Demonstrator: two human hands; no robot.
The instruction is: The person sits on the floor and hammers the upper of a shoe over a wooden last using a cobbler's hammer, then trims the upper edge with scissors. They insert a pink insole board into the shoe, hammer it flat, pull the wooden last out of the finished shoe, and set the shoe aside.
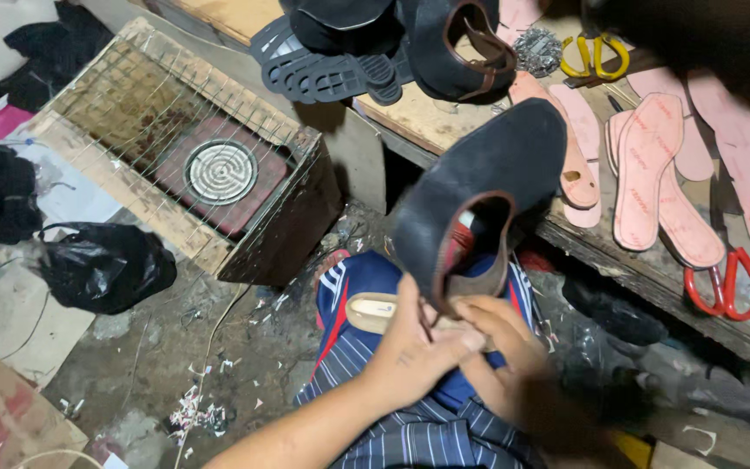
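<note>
The black shoe upper (479, 187) stands tilted over the person's lap, its brown-edged opening facing the camera and its heel end pinched down between the two hands. The left hand (410, 352) has its fingers (444, 343) clenched on the lower edge of the upper, pressing it against a tan insole (373, 311) that lies across the knee. The right hand (501, 334) meets it from the other side, its fingers likewise grasping the upper's edge, touching the left hand. Both rest above blue striped trousers (410, 426). Just beyond, a worn wooden desk (618, 260) carries pink insoles (653, 165), red-handled scissors (726, 282) and yellow-handled scissors (596, 54). To the left, on the floor, a mesh-topped wooden box (145, 208) holds a round heating coil (220, 171), with a black plastic bag (101, 265) near it.
</note>
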